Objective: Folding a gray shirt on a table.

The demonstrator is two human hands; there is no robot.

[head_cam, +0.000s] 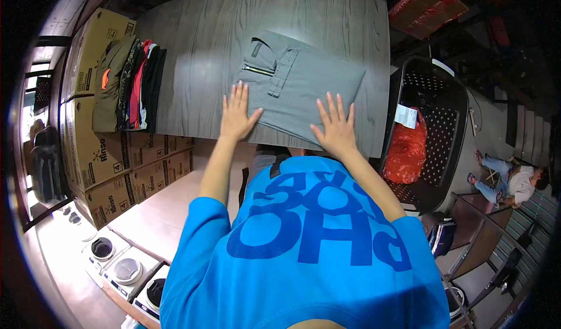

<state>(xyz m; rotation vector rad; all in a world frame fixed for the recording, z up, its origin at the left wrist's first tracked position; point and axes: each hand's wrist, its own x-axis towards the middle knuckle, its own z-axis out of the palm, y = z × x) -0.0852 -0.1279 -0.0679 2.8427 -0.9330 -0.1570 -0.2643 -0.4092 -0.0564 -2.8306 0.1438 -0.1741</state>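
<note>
A folded grey garment (307,79) lies flat on the wood-grain table (197,66) in front of me. A short zip and a dark neck label show near its upper left, beside a stitched strip of cloth. My left hand (236,115) rests palm down at the garment's left edge, fingers spread and partly on the tabletop. Flat on the lower right of the cloth is my right hand (336,127), its fingers also apart. Neither hand grips anything.
Folded clothes (133,85) are stacked at the table's left end, by cardboard cartons (94,140). A black perforated basket (447,153) at right holds a red plastic bag (405,153) with a paper slip. Washing machines (127,269) stand lower left. A person (515,182) sits far right.
</note>
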